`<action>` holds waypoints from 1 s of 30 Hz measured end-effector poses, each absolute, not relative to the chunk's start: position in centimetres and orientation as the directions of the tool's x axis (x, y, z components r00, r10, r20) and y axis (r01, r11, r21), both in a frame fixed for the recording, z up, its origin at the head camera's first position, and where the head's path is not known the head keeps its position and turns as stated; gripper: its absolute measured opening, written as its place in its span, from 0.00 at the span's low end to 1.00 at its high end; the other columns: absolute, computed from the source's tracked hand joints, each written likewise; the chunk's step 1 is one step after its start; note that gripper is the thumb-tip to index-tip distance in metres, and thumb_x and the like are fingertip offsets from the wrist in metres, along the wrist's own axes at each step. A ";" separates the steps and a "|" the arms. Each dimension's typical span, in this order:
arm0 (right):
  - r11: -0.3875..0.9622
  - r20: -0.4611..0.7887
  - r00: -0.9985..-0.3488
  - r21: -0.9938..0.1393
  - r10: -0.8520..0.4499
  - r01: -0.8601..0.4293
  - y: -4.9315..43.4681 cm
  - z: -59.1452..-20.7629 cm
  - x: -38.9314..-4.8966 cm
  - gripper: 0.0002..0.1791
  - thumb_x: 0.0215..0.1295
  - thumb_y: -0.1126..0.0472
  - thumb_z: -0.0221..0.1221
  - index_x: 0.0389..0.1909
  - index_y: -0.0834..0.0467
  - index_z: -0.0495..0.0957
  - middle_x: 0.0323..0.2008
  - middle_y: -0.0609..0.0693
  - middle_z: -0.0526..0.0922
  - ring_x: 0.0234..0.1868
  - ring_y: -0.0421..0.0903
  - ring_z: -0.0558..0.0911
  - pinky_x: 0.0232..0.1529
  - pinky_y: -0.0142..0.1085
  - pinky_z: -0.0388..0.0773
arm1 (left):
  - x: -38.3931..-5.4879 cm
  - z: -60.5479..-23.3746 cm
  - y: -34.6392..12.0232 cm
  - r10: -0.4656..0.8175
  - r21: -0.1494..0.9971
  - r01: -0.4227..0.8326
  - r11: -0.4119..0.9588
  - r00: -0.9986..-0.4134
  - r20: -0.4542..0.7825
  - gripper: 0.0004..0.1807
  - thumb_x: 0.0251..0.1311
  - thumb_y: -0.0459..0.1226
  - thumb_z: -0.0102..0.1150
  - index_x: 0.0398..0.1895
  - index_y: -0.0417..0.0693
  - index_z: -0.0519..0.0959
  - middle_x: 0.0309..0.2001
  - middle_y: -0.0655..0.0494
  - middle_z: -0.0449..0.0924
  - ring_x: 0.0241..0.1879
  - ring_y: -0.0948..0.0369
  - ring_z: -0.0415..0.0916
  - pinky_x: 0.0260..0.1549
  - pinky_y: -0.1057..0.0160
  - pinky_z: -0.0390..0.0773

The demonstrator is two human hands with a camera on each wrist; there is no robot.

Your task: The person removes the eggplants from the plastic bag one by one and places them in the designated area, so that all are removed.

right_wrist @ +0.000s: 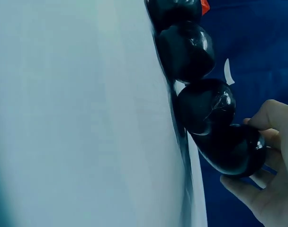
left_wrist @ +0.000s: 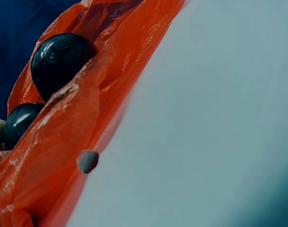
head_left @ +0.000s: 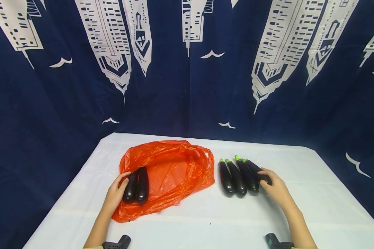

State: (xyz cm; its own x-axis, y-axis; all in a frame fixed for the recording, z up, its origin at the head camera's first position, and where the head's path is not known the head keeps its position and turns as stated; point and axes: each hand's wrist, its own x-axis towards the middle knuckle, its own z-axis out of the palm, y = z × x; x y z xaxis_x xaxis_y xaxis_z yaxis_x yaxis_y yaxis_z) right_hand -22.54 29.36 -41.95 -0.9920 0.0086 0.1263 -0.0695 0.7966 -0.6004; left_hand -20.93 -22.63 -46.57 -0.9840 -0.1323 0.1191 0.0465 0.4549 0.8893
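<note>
Closest to us, at the bottom of the head view, we see a black gadget (head_left: 121, 242) on the left wrist and a dark gadget (head_left: 275, 240) on the right wrist. Past them is the white surface (head_left: 193, 233), with one tiny dark speck (head_left: 210, 223) on it. On the left side of the surface lies a thin, crinkly red bag (head_left: 169, 173), spread wide. Two shiny dark eggplants sit side by side in its left part. The left hand (head_left: 115, 192) touches the outer side of the left bag eggplant (head_left: 130, 189), but some of its fingers are hidden, so we cannot tell if it grips. Just beside that one lies the right bag eggplant (head_left: 142, 186). On the other side, the right hand (head_left: 275, 186) has its fingers curled around the end eggplant (head_left: 254, 168), which tilts with its near end up and touches the next one. Three more eggplants (head_left: 237, 178) lie in a row to its left, with bright green tops (head_left: 237, 157) pointing away from us. Behind everything hangs a dark blue curtain (head_left: 187, 90) with white upside-down buildings (head_left: 112, 45) and white birds (head_left: 212, 54).
</note>
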 end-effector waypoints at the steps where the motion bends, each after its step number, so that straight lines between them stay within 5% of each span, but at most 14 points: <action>1: 0.795 0.122 -0.993 -0.601 -0.002 -0.075 29.5 -42.1 -22.6 0.21 0.63 0.61 0.49 0.57 0.62 0.67 0.64 0.67 0.58 0.64 0.70 0.54 0.60 0.65 0.52 | -21.0 -46.6 -22.7 -0.133 0.889 0.045 0.455 -0.984 0.118 0.24 0.67 0.51 0.39 0.61 0.49 0.64 0.64 0.43 0.62 0.65 0.47 0.56 0.63 0.40 0.52; 16: 0.826 0.035 -0.998 -0.559 -0.058 -0.068 30.1 -42.3 -22.3 0.27 0.61 0.59 0.50 0.61 0.64 0.61 0.63 0.71 0.56 0.63 0.72 0.54 0.58 0.66 0.53 | -20.9 -46.7 -22.6 -0.136 0.883 0.053 0.466 -0.982 0.131 0.23 0.68 0.49 0.39 0.60 0.48 0.65 0.63 0.42 0.63 0.64 0.47 0.56 0.63 0.40 0.53; 30: 0.888 0.145 -0.989 -0.453 -0.018 -0.082 28.0 -40.1 -21.8 0.26 0.61 0.59 0.50 0.61 0.61 0.63 0.62 0.69 0.60 0.62 0.70 0.59 0.57 0.66 0.55 | -20.9 -46.7 -22.5 -0.142 0.883 0.045 0.467 -0.982 0.125 0.24 0.67 0.50 0.39 0.60 0.49 0.65 0.63 0.43 0.63 0.64 0.47 0.56 0.63 0.40 0.52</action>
State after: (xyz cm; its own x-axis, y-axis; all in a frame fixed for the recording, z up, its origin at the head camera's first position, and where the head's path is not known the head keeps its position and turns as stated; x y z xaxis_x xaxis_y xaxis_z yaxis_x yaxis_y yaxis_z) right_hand -21.81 28.04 -40.06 -0.9893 -0.0177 0.1445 -0.0821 0.8876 -0.4531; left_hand -20.93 -22.52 -46.73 -0.9820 -0.1421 0.1246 0.0446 0.4667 0.8833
